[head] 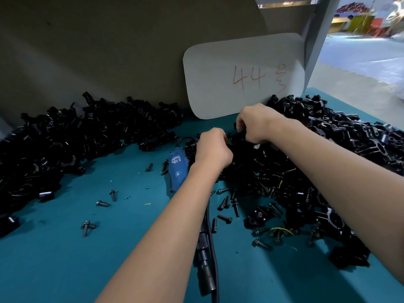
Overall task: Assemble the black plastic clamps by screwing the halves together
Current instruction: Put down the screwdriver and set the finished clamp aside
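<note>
My left hand and my right hand meet at the middle of the teal table, both with fingers curled around black clamp parts held between them. The parts are mostly hidden by my fingers. A blue electric screwdriver lies just left of my left wrist, its cable running toward me under my left forearm. Black screws lie scattered below my hands.
A big heap of black clamp pieces fills the left side, another heap the right. A white card marked "44" leans on the back wall. Loose screws dot the table at the left.
</note>
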Demonstrator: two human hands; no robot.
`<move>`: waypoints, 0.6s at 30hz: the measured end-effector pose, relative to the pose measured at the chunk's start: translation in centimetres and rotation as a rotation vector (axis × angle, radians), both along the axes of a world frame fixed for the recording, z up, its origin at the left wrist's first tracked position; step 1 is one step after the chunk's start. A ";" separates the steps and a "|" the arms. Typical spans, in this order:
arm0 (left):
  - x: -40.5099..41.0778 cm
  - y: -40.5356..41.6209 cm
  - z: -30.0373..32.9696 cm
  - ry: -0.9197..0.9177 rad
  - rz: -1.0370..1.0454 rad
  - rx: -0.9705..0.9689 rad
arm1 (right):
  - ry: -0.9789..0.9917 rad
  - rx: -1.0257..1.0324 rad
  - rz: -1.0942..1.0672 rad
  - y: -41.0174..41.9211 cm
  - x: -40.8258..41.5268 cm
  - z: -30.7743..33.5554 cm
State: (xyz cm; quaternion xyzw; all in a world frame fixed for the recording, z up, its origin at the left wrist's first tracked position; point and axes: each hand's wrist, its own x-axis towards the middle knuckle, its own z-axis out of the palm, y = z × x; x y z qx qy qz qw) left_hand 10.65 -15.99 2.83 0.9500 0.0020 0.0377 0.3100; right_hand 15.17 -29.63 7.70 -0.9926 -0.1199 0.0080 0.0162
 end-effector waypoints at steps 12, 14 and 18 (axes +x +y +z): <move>0.2 1.2 0.4 -0.126 0.182 -0.252 | 0.139 -0.076 0.103 1.3 3.2 -2.3; 0.2 1.8 0.8 -0.120 0.225 -0.368 | 0.145 -0.079 0.126 0.9 3.4 -2.3; 0.1 2.6 0.8 -0.076 0.294 -0.600 | 0.128 0.011 0.178 0.5 3.2 -2.1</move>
